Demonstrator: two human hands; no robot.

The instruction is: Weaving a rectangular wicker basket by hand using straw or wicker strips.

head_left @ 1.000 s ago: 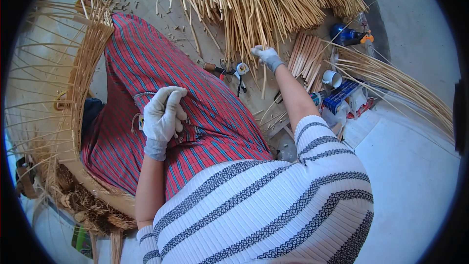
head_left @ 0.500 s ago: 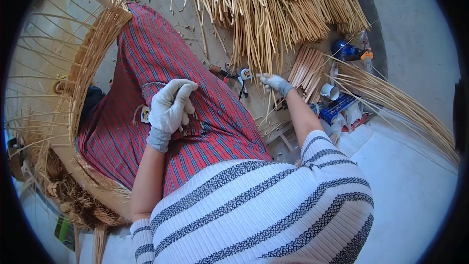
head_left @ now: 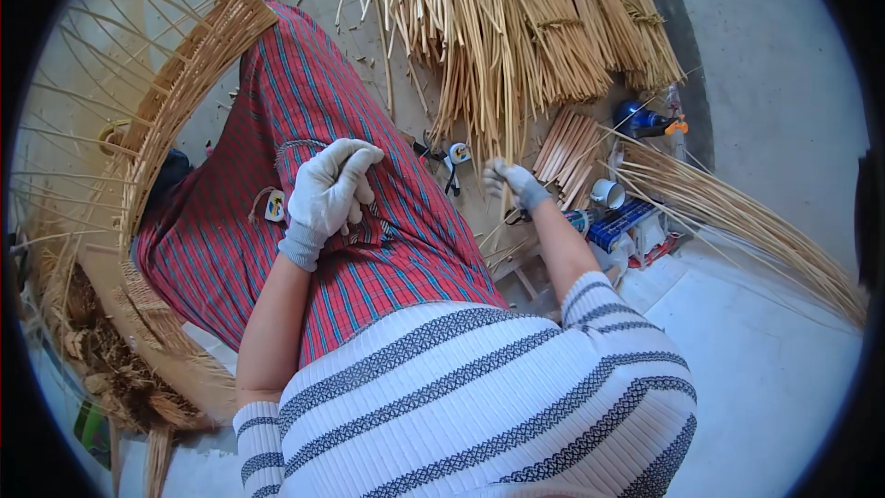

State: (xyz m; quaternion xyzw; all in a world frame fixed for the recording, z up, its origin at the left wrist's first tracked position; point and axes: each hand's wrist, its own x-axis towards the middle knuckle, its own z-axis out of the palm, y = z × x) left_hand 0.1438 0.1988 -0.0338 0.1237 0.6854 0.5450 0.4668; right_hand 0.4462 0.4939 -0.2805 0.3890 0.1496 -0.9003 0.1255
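My left hand (head_left: 332,189), in a pale work glove, is raised over my lap with its fingers curled together. Whatever its grip holds, if anything, is hidden. Under it spreads a red checked cloth (head_left: 369,258) covering my legs. To the right, my gloved right hand (head_left: 514,183) closes around thin cane strands (head_left: 498,143) at the lower tips of a big pile. Part of those strands shows again below the fingers. At the left stands a partly woven cane basket (head_left: 175,97), its long loose stakes fanning outward.
Tied cane bundles (head_left: 576,46) lie at the far side. Nearer right are short reddish sticks (head_left: 565,155), a metal mug (head_left: 607,194), a blue bottle (head_left: 636,118) and a long cane bundle (head_left: 737,207). A tape measure (head_left: 458,154) lies by dark-handled tools; another small one (head_left: 275,206) rests on the cloth.
My right hand has drawn slightly nearer to me, its fingers curled more tightly around the strands. My left hand keeps its curled pose. The whole view has shifted a little.
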